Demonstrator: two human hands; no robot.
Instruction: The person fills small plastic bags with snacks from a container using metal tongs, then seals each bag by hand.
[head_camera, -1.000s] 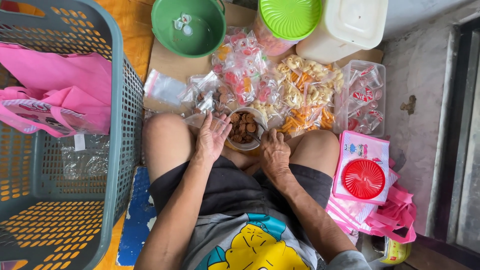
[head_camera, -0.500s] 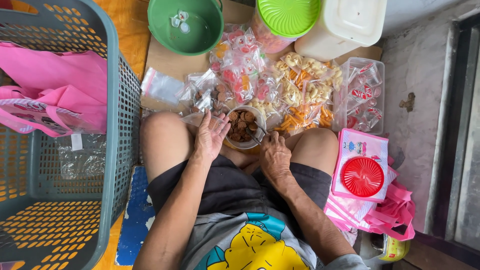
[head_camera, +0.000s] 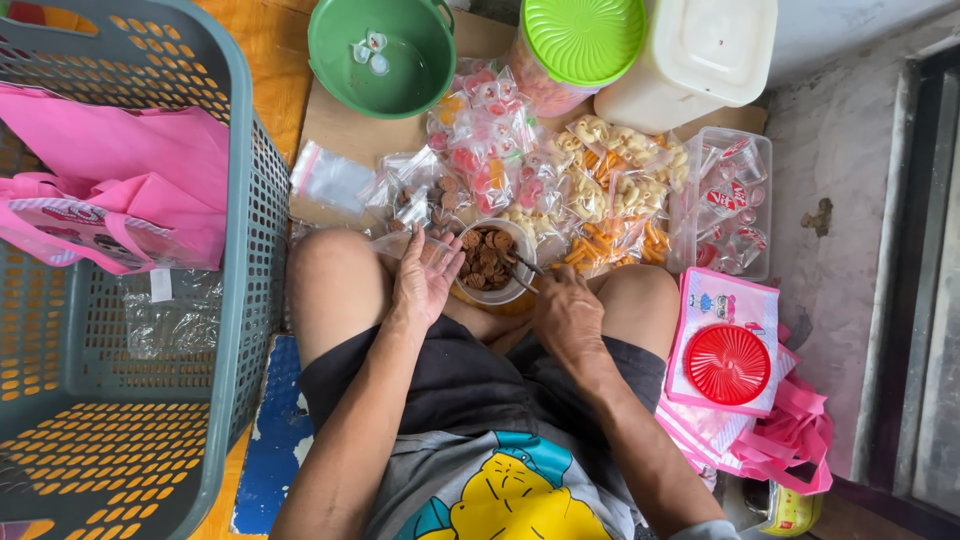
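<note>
Left hand (head_camera: 425, 280) spread open holding a clear bag (head_camera: 412, 246) beside the biscuit bowl (head_camera: 490, 262), right hand (head_camera: 565, 315) closed around tongs (head_camera: 522, 272).

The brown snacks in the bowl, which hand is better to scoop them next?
Probably the right hand: it holds what looks like a spoon whose tip sits at the bowl rim. The left hand is open beside the bowl, touching a clear little bag.

You have one view only, from the camera on your head. It looks straight down over your lap, close above your hands and bent knees, taking in the floor ahead of you and the basket (head_camera: 120, 300) on your left.
</note>
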